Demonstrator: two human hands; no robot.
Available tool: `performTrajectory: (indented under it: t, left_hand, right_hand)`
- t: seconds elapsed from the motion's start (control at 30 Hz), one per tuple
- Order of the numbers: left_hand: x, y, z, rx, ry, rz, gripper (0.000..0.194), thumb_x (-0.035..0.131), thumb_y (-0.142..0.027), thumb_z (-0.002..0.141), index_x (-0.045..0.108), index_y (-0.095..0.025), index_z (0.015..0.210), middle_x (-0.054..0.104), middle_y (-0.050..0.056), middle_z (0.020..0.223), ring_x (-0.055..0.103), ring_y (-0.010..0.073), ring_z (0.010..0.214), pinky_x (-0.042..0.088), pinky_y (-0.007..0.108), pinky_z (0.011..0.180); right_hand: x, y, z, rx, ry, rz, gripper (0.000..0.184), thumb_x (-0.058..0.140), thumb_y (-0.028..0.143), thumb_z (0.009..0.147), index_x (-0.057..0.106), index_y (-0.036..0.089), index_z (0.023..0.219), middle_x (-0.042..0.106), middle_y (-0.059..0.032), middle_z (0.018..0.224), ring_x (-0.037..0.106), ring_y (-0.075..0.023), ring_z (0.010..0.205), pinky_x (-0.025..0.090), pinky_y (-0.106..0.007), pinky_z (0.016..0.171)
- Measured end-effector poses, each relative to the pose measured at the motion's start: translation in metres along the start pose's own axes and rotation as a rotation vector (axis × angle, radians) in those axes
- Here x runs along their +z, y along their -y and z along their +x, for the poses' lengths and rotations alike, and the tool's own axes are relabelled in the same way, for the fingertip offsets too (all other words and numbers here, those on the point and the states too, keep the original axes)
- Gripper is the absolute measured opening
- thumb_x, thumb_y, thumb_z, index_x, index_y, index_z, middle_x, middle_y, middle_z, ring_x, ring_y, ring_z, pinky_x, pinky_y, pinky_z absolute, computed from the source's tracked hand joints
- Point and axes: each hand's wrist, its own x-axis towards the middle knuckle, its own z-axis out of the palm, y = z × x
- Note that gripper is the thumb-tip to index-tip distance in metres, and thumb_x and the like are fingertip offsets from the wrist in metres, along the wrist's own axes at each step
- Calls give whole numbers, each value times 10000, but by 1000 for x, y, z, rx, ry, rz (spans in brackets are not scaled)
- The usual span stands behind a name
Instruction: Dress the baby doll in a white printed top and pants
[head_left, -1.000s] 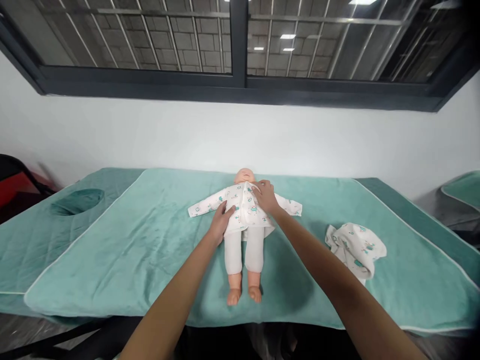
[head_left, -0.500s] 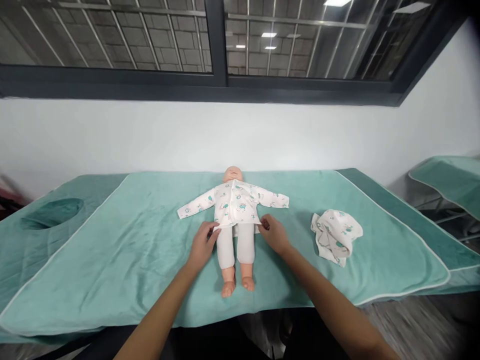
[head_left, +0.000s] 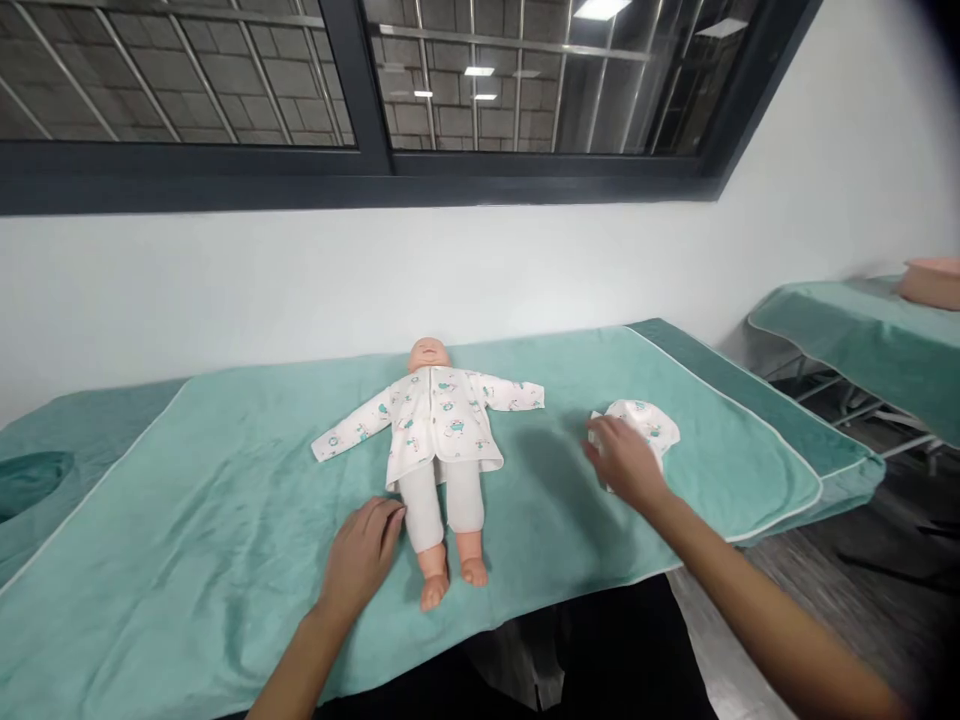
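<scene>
A baby doll [head_left: 430, 353] lies on its back, head toward the wall. It wears a white printed jacket [head_left: 448, 420] with both sleeves stretched out to the sides, over a white lower body. My left hand [head_left: 365, 550] rests beside the doll's leg on the left, fingers loosely extended with nothing in them. Off to the right, my right hand [head_left: 624, 462] is over a crumpled printed baby garment [head_left: 651, 420], its thumb and fingers apart. That hand covers part of the garment, so whether the fingertips touch the cloth is hard to see.
The doll and garment lie on a green padded sheet [head_left: 255, 450] with white piping, spread over a green bed. A face hole [head_left: 34, 485] shows at the left. White wall and a window [head_left: 525, 90] stand behind. Another green bed [head_left: 847, 335] with a pink basin [head_left: 932, 283] is at right.
Both hands have let go of the jacket hem. My right hand has moved right to the crumpled garment, and my left hand has dropped beside the doll's leg. The view has turned right.
</scene>
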Motion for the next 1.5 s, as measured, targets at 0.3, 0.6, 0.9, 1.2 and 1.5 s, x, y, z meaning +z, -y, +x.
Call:
performTrajectory:
  t: [0.3, 0.6, 0.9, 1.2, 1.5]
  left_hand:
    - [-1, -60, 41, 145, 40, -104, 229, 463, -306, 950, 643, -252, 1080, 678, 88, 1055, 616, 284, 996, 458, 454, 924]
    - [-23, -167, 96, 21, 225, -770, 645, 718, -444, 795, 493, -272, 1374, 508, 100, 1415, 483, 315, 1294, 377, 455, 1092]
    - [-72, -183, 76, -195, -99, -1013, 586, 674, -458, 841, 485, -253, 1356, 517, 73, 1434, 441, 289, 1360, 337, 423, 1143]
    - [-138, -190, 65, -195, -237, -1381, 500, 630, -485, 867, 519, -301, 1318, 565, 60, 1400, 573, 265, 1233, 528, 352, 896]
    - [-155, -208, 63, -113, -188, -1496, 443, 674, -369, 826, 613, -192, 1227, 657, 92, 1269, 618, 295, 1180, 515, 420, 991]
  right_hand:
    - [-43, -64, 43, 7, 375, -190, 215, 451, 294, 942, 644, 200, 922, 676, -108, 954, 606, -233, 893, 380, -328, 733]
    - [-109, 70, 79, -113, 169, 891, 347, 582, 529, 857, 576, 182, 872, 531, 26, 724, 458, -120, 646, 348, -245, 588]
    - [-155, 142, 55, -225, 257, 1513, 290, 696, 453, 811, 569, 198, 871, 564, 22, 822, 528, -114, 738, 458, -251, 705]
    - [-178, 149, 18, -678, 604, 982, 176, 689, 351, 811, 650, 180, 801, 627, -46, 1156, 556, -204, 1080, 424, -343, 953]
    - [-162, 157, 0, -591, 308, 590, 315, 638, 508, 853, 642, 193, 851, 640, -38, 944, 570, -191, 859, 446, -316, 799]
